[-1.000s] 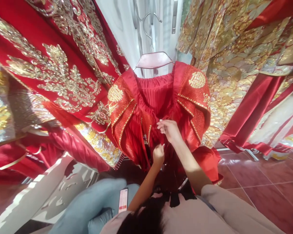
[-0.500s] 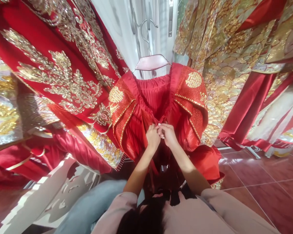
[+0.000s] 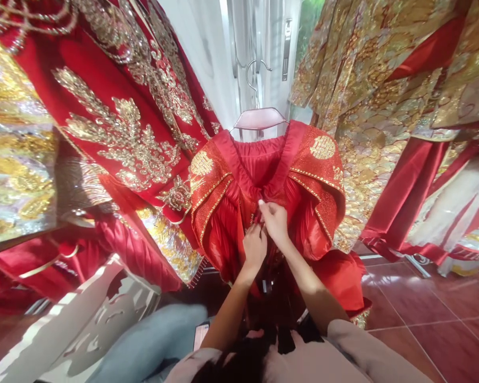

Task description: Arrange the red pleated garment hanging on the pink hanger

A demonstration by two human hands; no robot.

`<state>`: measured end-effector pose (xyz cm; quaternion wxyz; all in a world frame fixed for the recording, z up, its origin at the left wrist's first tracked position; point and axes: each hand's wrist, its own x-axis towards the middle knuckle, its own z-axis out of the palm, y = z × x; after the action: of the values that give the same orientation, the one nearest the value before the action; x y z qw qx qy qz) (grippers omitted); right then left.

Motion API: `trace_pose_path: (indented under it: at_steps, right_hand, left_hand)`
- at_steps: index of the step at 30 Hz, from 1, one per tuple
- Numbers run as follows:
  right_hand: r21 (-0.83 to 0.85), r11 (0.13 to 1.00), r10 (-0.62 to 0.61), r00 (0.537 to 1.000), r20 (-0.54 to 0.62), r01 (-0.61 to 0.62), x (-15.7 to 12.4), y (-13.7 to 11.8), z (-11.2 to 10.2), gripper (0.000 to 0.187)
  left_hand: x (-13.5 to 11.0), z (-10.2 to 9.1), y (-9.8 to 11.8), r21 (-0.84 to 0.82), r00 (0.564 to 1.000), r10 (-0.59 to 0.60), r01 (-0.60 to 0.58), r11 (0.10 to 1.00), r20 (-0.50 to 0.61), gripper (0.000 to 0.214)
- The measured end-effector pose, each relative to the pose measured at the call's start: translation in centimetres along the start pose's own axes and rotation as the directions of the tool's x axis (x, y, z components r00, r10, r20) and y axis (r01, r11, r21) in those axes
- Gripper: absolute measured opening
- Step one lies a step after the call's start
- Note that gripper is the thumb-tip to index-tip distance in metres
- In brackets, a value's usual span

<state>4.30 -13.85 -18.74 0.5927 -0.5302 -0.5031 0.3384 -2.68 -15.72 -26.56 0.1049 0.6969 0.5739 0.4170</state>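
A red garment [image 3: 311, 181] with gold-trimmed panels and round gold emblems hangs from a pink hanger [image 3: 259, 118] straight ahead. My left hand [image 3: 254, 247] and my right hand [image 3: 274, 221] sit close together at the garment's front opening, below the neckline. Both pinch the red fabric edges there, the right hand slightly higher. What lies between the fingertips is too small to make out.
Red robes with heavy gold embroidery [image 3: 115, 122] hang close on the left. Gold-patterned robes [image 3: 383, 101] hang on the right. A white carved piece [image 3: 75, 319] stands at lower left. Red floor tiles [image 3: 435, 314] show at lower right. A white wall [image 3: 207, 53] is behind.
My left hand rose from lower on the garment and joined my right hand at the front opening. Both hands now work slightly lower than half a second ago.
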Motion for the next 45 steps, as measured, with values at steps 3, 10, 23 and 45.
trace_pose_path:
  at_steps: [3,10,23,45]
  right_hand:
    - [-0.262,0.952,-0.173,0.984,-0.031,0.159,-0.5,-0.1,-0.3,0.036]
    - [-0.112,0.977,-0.130,0.926,0.354,0.180,-3.9,-4.7,-4.7,0.037]
    - [-0.406,0.885,-0.081,0.932,0.353,0.230,-6.0,-1.5,-2.5,0.037]
    - [-0.399,0.886,-0.071,0.920,0.386,0.236,-4.8,-1.5,-4.6,0.039]
  left_hand:
    - [-0.2,-0.5,-0.2,-0.027,1.000,-0.003,0.003,1.000,0.005,0.024]
    - [0.7,-2.2,-0.8,-0.210,0.995,-0.032,0.012,0.978,-0.091,0.021]
    - [1.9,-2.5,0.7,-0.863,0.973,-0.011,0.209,0.461,0.230,0.058]
    - [4.5,-4.0,3.0,-0.762,0.962,0.005,0.213,0.611,0.273,0.027]
